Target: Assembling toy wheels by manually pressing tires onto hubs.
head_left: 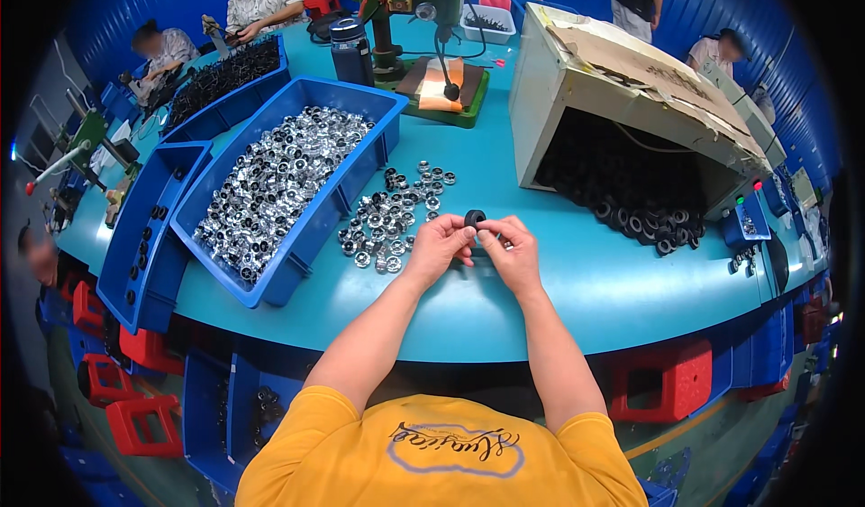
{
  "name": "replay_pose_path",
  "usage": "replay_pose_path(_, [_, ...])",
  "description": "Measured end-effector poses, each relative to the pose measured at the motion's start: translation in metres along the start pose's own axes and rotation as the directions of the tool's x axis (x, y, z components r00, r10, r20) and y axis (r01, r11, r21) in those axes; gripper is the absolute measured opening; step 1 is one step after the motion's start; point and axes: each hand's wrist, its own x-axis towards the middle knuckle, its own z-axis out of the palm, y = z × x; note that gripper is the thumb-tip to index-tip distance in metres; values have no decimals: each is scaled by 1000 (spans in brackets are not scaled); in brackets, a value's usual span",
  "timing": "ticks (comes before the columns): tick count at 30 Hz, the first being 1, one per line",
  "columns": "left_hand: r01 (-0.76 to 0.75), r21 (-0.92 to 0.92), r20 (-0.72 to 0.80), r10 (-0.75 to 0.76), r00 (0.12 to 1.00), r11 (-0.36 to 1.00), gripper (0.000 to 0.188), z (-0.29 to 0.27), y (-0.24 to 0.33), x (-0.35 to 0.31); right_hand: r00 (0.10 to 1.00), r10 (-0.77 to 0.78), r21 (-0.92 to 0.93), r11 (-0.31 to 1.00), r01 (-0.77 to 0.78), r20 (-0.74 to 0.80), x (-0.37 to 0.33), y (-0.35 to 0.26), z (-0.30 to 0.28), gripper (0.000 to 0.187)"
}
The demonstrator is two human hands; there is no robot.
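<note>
A small black rubber tyre (475,218) is held up between the fingertips of both my hands, above the near part of the table. My left hand (438,247) pinches it from the left side, my right hand (512,253) from the right. Whether a wheel hub sits inside the tyre cannot be made out. Just left of my left hand lies a loose spread of shiny silver wheel hubs (378,228). Further left, a long blue bin (368,101) is heaped with more of these hubs.
Black tyres (662,228) spill from an open-fronted white box (559,79) at right. A narrow blue bin (135,313) with a few black tyres stands far left. Behind are a green press (387,34) and a dark bottle (350,52). Several people work beyond the table.
</note>
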Motion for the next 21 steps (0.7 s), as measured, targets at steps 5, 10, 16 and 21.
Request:
replay_pose_path(5, [-24, 12, -19, 24, 1000, 1000, 23, 0, -2, 0, 999, 9, -63, 998, -6, 47, -3, -4, 2, 15])
replay_pose_path(10, [-36, 87, -27, 38, 999, 996, 19, -1, -6, 0, 998, 45, -37, 998, -44, 48, -6, 7, 9, 14])
replay_pose_path(16, [-60, 102, -20, 62, 998, 993, 17, -4, -5, 1, 893, 388, 413, 791, -450, 229, -7, 7, 10, 14])
replay_pose_path(21, [-36, 110, 5, 35, 999, 993, 17, 0, -4, 0, 854, 421, 427, 741, -518, 306, -7, 10, 4, 19])
